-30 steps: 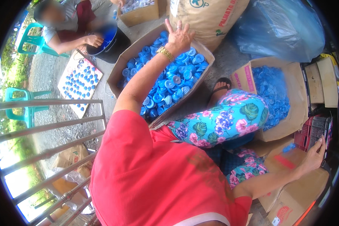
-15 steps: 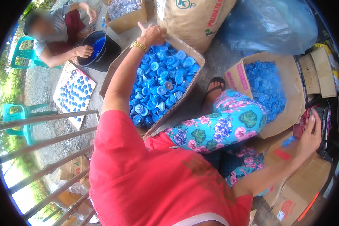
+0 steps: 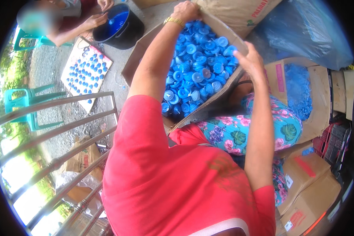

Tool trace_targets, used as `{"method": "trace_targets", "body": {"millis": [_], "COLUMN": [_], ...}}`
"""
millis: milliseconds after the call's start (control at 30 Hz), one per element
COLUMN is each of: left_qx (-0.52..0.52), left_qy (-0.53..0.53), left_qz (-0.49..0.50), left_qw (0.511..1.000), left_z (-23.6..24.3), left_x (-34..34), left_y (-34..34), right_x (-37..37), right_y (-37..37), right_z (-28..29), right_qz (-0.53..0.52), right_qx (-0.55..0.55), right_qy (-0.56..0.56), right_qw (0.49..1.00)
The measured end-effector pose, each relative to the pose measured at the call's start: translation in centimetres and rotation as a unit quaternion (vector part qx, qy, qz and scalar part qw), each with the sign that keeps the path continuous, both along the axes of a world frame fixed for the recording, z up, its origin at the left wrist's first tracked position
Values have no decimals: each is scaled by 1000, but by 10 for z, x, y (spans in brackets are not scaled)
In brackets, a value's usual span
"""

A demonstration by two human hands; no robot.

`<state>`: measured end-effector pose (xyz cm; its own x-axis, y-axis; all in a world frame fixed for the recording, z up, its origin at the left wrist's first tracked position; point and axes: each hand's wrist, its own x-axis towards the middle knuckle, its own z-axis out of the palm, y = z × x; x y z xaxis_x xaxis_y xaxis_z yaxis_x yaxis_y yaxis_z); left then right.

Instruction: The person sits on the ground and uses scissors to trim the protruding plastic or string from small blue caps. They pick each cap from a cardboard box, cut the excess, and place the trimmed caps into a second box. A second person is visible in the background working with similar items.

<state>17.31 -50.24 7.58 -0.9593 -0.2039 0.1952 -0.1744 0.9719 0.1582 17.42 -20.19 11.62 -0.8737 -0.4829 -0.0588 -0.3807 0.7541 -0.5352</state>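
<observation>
In front of me stands an open cardboard box (image 3: 226, 33), heaped with blue plastic pieces (image 3: 198, 74). Many are ridged cones with a round flat disc, like small spinning tops. My left hand (image 3: 187, 11), below a gold-coloured wristwatch (image 3: 174, 21), is closed over the box's far rim. At the right corner of the same box, my right hand (image 3: 252, 62) straddles the wall, its thumb reaching inside over the pieces. The fingers on the outer side are partly hidden. Neither hand holds a blue piece that I can see.
Another person handles something small over a black bucket (image 3: 133, 29) of blue liquid, upper left. A white board (image 3: 75, 74) carries rows of blue pieces. Metal railing (image 3: 59, 129) runs at the left. Another blue-filled box (image 3: 320, 106) and closed cartons (image 3: 308, 188) stand at the right.
My right hand has swung from the far right over to the box's right corner. My left hand has closed further over the far rim. The whole view has shifted.
</observation>
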Motion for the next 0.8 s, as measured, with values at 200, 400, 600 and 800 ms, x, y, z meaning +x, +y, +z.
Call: {"method": "trace_targets", "body": {"millis": [200, 400, 600, 800], "left_qx": [-9, -12, -40, -60], "left_qy": [17, 17, 12, -7], "left_qz": [-6, 7, 28, 81], "left_qw": [1000, 1000, 999, 995], "left_z": [-17, -12, -2, 64], "left_x": [-1, 11, 43, 128], "left_y": [-24, -15, -25, -36], "right_x": [6, 0, -1, 7], "right_y": [0, 0, -8, -47], "right_z": [-4, 1, 9, 16], "right_qz": [-24, 22, 88, 161], "right_qx": [-30, -20, -69, -166], "right_qy": [-98, -21, 27, 51], "right_qw": [994, 999, 993, 972]}}
